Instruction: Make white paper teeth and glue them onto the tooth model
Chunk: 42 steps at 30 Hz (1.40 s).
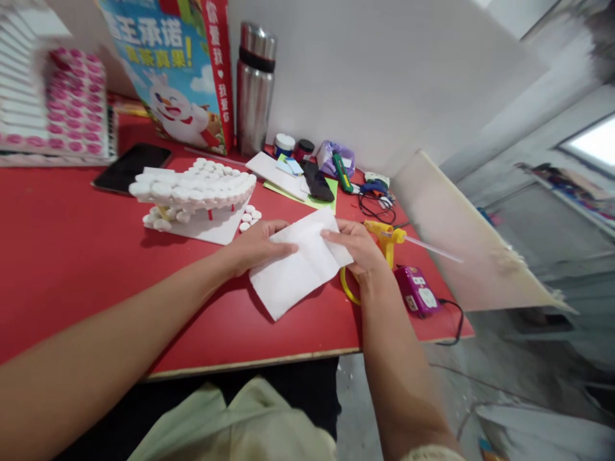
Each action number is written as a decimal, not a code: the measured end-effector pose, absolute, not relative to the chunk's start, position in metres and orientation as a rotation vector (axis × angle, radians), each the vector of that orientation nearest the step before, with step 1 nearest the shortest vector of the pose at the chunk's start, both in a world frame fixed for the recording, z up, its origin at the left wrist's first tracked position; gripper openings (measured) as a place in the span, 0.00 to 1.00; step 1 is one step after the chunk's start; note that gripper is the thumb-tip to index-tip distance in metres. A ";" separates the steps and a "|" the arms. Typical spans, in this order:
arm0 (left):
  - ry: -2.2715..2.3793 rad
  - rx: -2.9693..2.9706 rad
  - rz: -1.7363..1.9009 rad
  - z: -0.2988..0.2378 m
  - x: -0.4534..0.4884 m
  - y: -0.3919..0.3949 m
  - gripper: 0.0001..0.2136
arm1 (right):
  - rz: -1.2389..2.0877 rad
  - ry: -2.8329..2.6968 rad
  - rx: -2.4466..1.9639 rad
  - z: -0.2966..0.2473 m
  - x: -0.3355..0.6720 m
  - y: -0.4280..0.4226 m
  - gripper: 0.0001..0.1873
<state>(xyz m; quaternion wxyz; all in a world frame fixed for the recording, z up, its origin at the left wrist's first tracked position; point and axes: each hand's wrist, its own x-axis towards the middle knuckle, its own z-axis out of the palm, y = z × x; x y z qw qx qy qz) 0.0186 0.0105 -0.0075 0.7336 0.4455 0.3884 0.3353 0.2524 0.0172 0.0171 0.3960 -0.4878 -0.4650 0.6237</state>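
Note:
A white sheet of paper (298,266) lies tilted on the red table (72,243) in front of me. My left hand (257,246) grips its left edge, fingers curled over the top. My right hand (355,246) pinches its right edge between thumb and fingers. Just behind the left hand stands a white model (192,189) built of small round white pieces on a white base, with a few loose pieces (250,218) beside it.
A yellow glue gun (389,235) and a purple device (417,291) lie right of my right hand. A steel flask (254,86), a printed carton (177,70), a black phone (132,166), paint jars, a cutter and cables sit at the back. A white board leans at the table's right end.

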 end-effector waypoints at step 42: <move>0.723 0.907 1.185 -0.022 0.021 0.019 0.18 | 1.256 -1.120 -1.240 0.024 0.269 0.017 0.21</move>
